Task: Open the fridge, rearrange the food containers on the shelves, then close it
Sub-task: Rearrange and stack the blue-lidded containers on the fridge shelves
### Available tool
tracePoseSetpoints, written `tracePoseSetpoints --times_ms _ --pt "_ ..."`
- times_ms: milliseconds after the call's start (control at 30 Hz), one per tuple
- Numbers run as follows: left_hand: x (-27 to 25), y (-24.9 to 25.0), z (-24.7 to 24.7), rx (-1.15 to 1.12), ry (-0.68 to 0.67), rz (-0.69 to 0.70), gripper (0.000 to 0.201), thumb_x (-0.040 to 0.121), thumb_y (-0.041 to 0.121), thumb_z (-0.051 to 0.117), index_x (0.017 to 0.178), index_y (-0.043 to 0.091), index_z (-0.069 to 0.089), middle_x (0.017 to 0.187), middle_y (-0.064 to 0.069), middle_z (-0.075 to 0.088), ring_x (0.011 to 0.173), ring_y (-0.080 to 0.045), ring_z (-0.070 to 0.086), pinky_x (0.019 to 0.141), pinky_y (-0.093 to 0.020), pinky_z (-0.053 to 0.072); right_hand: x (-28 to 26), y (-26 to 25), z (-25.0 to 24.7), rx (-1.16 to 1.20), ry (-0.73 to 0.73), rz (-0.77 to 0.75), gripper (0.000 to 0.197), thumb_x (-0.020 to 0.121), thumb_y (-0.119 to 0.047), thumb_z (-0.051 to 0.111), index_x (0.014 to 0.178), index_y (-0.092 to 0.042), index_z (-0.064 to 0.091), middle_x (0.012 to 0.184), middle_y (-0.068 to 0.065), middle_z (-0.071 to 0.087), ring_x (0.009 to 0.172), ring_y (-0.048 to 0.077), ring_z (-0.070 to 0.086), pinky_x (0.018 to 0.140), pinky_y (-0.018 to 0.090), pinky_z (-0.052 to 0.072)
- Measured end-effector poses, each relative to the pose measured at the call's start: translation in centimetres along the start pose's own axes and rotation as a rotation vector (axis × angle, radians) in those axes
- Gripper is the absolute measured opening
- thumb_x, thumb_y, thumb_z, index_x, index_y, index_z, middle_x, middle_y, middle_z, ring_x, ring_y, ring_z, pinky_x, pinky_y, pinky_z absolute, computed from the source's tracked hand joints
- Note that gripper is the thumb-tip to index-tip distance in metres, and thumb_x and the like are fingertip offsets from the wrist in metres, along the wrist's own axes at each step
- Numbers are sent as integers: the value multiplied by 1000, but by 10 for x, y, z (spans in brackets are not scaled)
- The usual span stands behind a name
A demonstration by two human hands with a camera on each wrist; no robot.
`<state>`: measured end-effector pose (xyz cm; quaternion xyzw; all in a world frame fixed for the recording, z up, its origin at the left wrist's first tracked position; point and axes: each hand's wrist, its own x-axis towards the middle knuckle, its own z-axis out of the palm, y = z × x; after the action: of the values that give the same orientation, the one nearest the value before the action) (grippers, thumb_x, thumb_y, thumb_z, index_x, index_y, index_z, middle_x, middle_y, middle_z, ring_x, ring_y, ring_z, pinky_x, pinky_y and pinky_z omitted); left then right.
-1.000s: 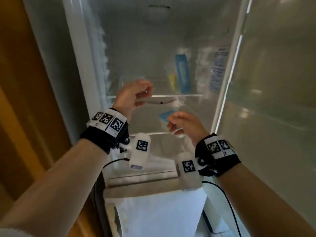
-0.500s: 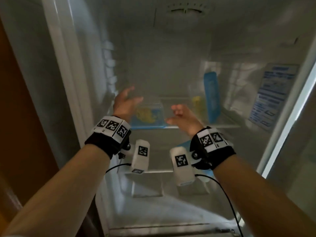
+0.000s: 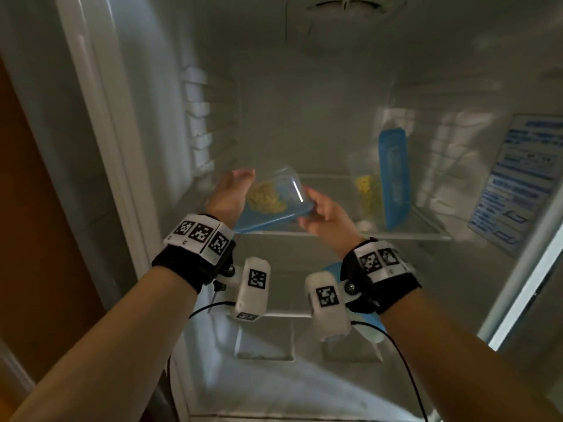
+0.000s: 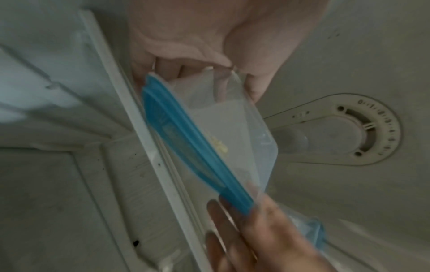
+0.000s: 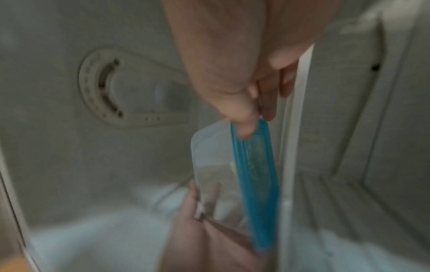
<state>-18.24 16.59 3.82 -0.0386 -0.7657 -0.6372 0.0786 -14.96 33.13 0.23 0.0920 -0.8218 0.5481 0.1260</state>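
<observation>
Head view shows the clear container (image 3: pixel 275 196) with the blue lid (image 3: pixel 268 222) caught between both hands just above the front edge of the upper shelf (image 3: pixel 405 236), tilted so its lid faces down and toward the person, its long axis running left to right from the left hand (image 3: pixel 231 193) to the right hand (image 3: pixel 324 216). Each hand grips one end, fingers curled round the rim, neither one nearer. Half a second ago it sat flat on that shelf with the hands only reaching in; a second container (image 3: pixel 370 190) stands on edge well to the right.
</observation>
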Motion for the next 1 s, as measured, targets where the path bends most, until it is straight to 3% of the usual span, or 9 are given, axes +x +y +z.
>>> tracePoseSetpoints --times_ms 133,200,333,467,633,733,833,900,1000 --pt "-17 5 9 -277 -123 -78 21 93 35 45 113 26 47 102 0 56 81 -17 60 74 -43 55 -3 -14 -2 627 114 -32 85 79 2 61 146 -25 16 132 -4 48 123 18 50 103 39 44" --pt "-23 6 12 -358 -174 -84 34 93 32 47 127 27 43 109 -3 58 90 -22 62 75 -41 53 -1 -22 -2 532 171 -126 79 79 3 60 145 -18 21 136 5 49 122 17 52 101 36 45" --pt "-26 6 9 -295 -205 -57 42 95 29 45 136 26 40 132 -7 52 122 -28 52 85 -39 52 -2 -35 -5 192 286 -245 42 85 -2 53 125 -11 52 105 1 63 95 10 60 85 23 48" --pt "-22 12 0 -256 -145 -69 50 95 40 37 131 7 47 132 -7 53 126 -22 47 86 -36 47 -3 -42 -12 -12 266 -292 42 88 -1 48 128 -12 53 116 -1 61 107 8 55 86 8 43" --pt "-24 12 0 -226 -142 -133 48 89 59 35 106 20 58 113 -8 63 97 -20 59 82 -34 49 0 -39 0 -322 90 -369 43 88 -5 48 129 -19 54 130 -2 59 116 2 47 102 16 34" --pt "-26 7 0 -189 -186 -159 48 81 65 43 106 28 60 119 -6 63 106 -21 60 95 -41 50 4 -34 10 -355 67 -445 42 87 -6 50 127 -19 56 131 2 60 119 2 48 108 24 36" --pt "-28 8 -1 -209 -177 -117 25 92 47 42 97 27 57 95 4 62 81 -5 58 75 -25 52 7 -36 13 -389 82 -449 36 84 -7 57 119 -13 63 132 9 58 123 14 50 108 24 34" --pt "-27 8 -1 -215 -147 -104 20 93 34 45 105 22 56 91 2 59 73 -6 55 62 -24 51 8 -35 14 -444 114 -427 33 81 -12 63 113 -14 66 132 8 58 123 23 51 109 36 35" --pt "-23 2 -2 -224 -98 -74 34 95 25 44 125 11 49 98 -4 55 78 -14 56 69 -29 50 8 -26 11 -516 210 -310 39 76 -20 67 115 -25 63 137 2 49 126 21 44 110 43 33"
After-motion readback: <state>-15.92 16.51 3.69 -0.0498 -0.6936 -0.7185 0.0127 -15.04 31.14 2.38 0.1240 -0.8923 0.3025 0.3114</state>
